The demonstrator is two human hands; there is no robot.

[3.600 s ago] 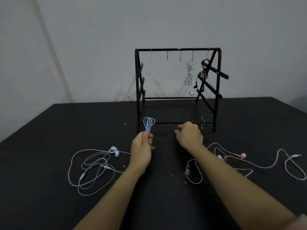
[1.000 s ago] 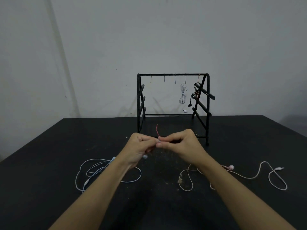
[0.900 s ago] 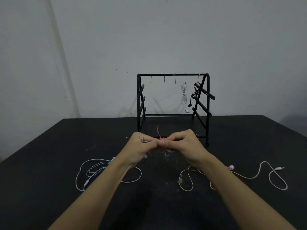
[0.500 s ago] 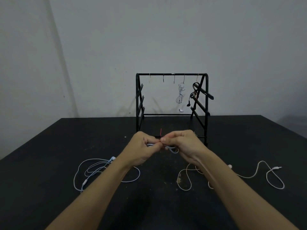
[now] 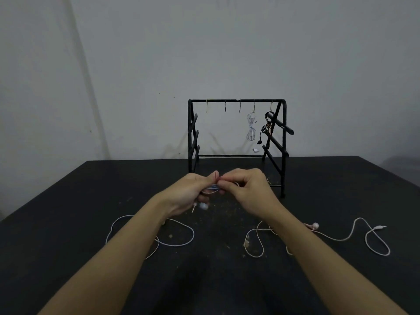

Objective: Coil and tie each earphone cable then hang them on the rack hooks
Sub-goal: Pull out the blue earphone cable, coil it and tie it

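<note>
Both hands (image 5: 218,186) pinch the coiled earphone (image 5: 211,189); rack (image 5: 236,142) behind, loose cables beside.

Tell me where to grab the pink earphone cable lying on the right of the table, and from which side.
Judging by how it lies, take the pink earphone cable near its earbud, coming from above with the right hand. The earbud is its only thick end and lies clear of the loops, so a pinch there probably drags fewer tangles than one mid-strand.
</note>
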